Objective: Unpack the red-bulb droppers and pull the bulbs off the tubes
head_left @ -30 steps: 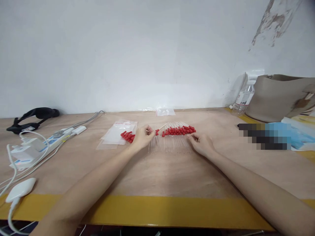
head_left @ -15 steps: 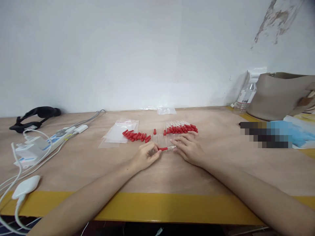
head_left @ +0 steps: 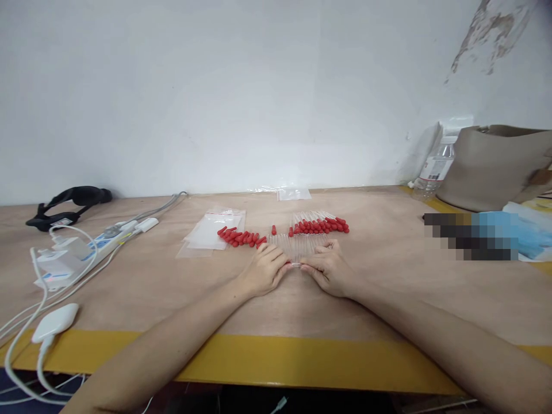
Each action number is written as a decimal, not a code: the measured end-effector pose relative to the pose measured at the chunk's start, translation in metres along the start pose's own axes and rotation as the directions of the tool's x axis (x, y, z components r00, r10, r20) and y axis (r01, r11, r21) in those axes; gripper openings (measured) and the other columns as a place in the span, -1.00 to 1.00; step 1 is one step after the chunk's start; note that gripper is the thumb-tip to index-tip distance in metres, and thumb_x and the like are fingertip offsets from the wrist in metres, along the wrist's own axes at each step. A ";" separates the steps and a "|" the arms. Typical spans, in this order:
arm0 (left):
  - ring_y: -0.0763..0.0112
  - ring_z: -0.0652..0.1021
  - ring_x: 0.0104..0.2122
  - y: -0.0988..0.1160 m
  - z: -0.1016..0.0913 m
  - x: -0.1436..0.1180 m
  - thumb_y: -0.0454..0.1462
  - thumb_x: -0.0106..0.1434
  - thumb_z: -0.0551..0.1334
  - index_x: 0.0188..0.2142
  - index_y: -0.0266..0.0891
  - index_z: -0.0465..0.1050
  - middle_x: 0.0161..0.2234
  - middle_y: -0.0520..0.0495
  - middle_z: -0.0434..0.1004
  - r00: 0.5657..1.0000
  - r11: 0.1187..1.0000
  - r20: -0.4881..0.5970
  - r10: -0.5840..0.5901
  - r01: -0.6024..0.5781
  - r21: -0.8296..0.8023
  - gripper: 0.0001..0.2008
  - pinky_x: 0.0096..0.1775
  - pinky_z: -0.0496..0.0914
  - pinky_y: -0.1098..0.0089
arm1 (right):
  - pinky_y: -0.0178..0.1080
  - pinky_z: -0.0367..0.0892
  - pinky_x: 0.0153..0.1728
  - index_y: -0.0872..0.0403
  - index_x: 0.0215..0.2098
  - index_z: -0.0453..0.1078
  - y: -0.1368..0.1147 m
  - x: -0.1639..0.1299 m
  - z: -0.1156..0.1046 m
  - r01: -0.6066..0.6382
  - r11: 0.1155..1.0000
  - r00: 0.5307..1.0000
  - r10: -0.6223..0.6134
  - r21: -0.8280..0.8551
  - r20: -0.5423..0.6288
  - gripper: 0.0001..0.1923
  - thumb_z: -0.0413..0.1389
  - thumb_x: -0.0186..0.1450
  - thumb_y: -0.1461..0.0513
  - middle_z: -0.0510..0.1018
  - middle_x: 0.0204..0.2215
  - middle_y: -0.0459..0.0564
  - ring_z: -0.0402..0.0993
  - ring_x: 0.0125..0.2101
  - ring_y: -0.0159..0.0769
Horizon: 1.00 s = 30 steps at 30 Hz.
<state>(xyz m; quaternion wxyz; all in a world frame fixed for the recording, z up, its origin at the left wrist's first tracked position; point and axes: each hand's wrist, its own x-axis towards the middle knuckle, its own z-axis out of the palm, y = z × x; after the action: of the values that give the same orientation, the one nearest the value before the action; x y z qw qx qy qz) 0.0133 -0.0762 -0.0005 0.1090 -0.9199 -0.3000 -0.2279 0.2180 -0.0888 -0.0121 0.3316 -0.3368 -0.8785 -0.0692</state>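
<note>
The left hand [head_left: 264, 275] and the right hand [head_left: 328, 270] rest on the table [head_left: 388, 310] near its middle, fingertips facing each other and almost touching. Between them they pinch a thin clear glass tube [head_left: 295, 264], lying level, left to right; the left fingers are curled over one end and a speck of red shows at their tips, so whether a cap is on that end cannot be told. Both hands are narrowed to a pinch on the tube.

Just beyond the hands lies a row of bare clear tubes [head_left: 297, 244], side by side and hard to make out against the wood. Farther back is a row of tubes with red caps [head_left: 321, 225], the caps bunched in a line. To the left of these a loose heap of red caps [head_left: 241, 237] lies on the table, with one single cap [head_left: 273, 230] apart from it, between the heap and the capped row. Clear plastic bags [head_left: 213, 227] lie flat at the heap's left, touching it.

The near side of the table is bare wood down to the yellow edge strip [head_left: 302, 362], and only the forearms cross it. On the left, well apart, sits a power strip [head_left: 71, 256] with white cables; at the far right stand a water bottle [head_left: 437, 167] and a grey bag [head_left: 495, 167] against the wall.
</note>
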 end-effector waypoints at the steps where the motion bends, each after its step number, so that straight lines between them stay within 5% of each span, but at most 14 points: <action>1: 0.36 0.34 -0.35 0.000 -0.002 0.000 -0.23 0.29 -0.05 -0.38 -0.27 0.34 -0.43 -0.08 0.38 1.000 1.000 0.022 0.013 -0.013 0.027 -0.74 -0.22 0.18 0.28 | -0.20 -0.07 -0.24 0.07 -0.45 0.43 0.000 0.000 -0.001 0.022 0.999 0.999 -0.023 -0.026 -0.026 -0.72 -0.09 0.28 0.21 0.44 -0.64 -0.12 0.21 -0.52 -0.43; 11: 0.38 0.31 -0.38 -0.005 -0.006 -0.005 -0.26 0.30 -0.11 -0.43 -0.27 0.28 -0.48 -0.04 0.34 0.997 1.000 0.080 0.015 -0.016 0.006 -0.72 -0.15 0.15 0.24 | -0.21 -0.04 -0.23 0.03 -0.32 0.41 0.010 -0.007 -0.012 0.219 0.932 0.955 -0.266 -0.290 -0.132 -0.78 -0.07 0.25 0.32 0.42 -0.66 -0.16 0.16 -0.51 -0.42; 13: 0.38 0.32 -0.39 -0.014 -0.010 -0.011 -0.26 0.30 -0.12 -0.45 -0.27 0.27 -0.48 -0.04 0.33 0.996 0.997 0.043 -0.073 0.073 -0.016 -0.71 -0.18 0.17 0.26 | -0.19 -0.07 -0.20 0.00 -0.31 0.42 0.021 -0.010 -0.017 0.132 0.952 0.965 -0.188 -0.277 -0.184 -0.78 -0.05 0.24 0.32 0.45 -0.63 -0.16 0.20 -0.50 -0.42; 15: 0.38 0.34 -0.39 -0.027 -0.017 -0.017 -0.25 0.30 -0.13 -0.41 -0.26 0.28 -0.45 -0.05 0.34 0.978 0.976 -0.016 -0.207 0.206 -0.065 -0.71 -0.25 0.21 0.32 | -0.18 -0.09 -0.18 -0.01 -0.33 0.44 0.033 -0.010 -0.024 -0.079 0.970 0.972 0.024 -0.231 -0.233 -0.81 -0.03 0.24 0.25 0.50 -0.58 -0.14 0.25 -0.49 -0.43; 19: 0.40 0.39 -0.34 -0.064 -0.037 -0.017 -0.18 0.26 -0.04 -0.35 -0.24 0.36 -0.40 -0.04 0.39 0.881 0.885 -0.129 -0.455 0.431 -0.175 -0.74 -0.27 0.27 0.41 | -0.17 -0.11 -0.22 0.00 -0.46 0.46 0.048 -0.007 -0.034 -0.461 0.860 0.887 0.441 -0.219 -0.137 -0.68 -0.10 0.25 0.14 0.51 -0.57 -0.10 0.32 -0.47 -0.39; 22: 0.37 0.42 -0.37 -0.103 -0.050 -0.014 -0.13 0.16 0.06 -0.36 -0.25 0.43 -0.37 -0.06 0.43 0.700 0.729 -0.207 -0.683 0.671 -0.134 -0.73 -0.33 0.28 0.43 | -0.16 -0.09 -0.25 0.01 -0.46 0.47 0.052 -0.005 -0.035 -0.610 0.733 0.776 0.630 -0.302 -0.037 -0.66 -0.12 0.23 0.12 0.53 -0.51 -0.03 0.37 -0.42 -0.29; 25: 0.34 0.45 -0.40 -0.139 -0.058 -0.015 -0.11 0.10 0.10 -0.36 -0.22 0.47 -0.40 -0.03 0.49 0.557 0.560 -0.074 -0.827 0.827 -0.044 -0.72 -0.39 0.27 0.44 | -0.14 -0.05 -0.24 -0.01 -0.37 0.48 0.054 -0.006 -0.032 -0.671 0.650 0.691 0.723 -0.356 0.017 -0.67 -0.11 0.21 0.11 0.54 -0.46 0.02 0.39 -0.38 -0.22; 27: 0.34 0.46 -0.39 -0.154 -0.059 -0.015 -0.11 0.08 0.11 -0.36 -0.22 0.48 -0.40 -0.02 0.51 0.530 0.530 0.003 -0.848 0.848 -0.001 -0.72 -0.39 0.27 0.45 | -0.13 -0.02 -0.22 -0.03 -0.32 0.47 0.055 -0.005 -0.029 -0.683 0.636 0.666 0.744 -0.359 0.051 -0.68 -0.11 0.21 0.11 0.54 -0.44 0.02 0.40 -0.35 -0.19; 30: 0.35 0.47 -0.40 -0.160 -0.056 -0.014 -0.08 0.08 0.09 -0.43 -0.22 0.49 -0.44 0.00 0.52 0.555 0.562 0.102 -0.826 0.824 0.067 -0.69 -0.41 0.26 0.47 | -0.13 0.03 -0.23 -0.04 -0.33 0.46 0.054 -0.004 -0.025 -0.699 0.635 0.637 0.762 -0.329 0.117 -0.69 -0.11 0.21 0.11 0.54 -0.44 -0.02 0.40 -0.34 -0.17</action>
<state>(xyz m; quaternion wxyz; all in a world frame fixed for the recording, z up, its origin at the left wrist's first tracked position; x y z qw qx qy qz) -0.1124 0.0250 0.0516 -0.0237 -0.6839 -0.7028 -0.1943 0.2684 -0.0582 -0.0014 0.1739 -0.7109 -0.6815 0.0026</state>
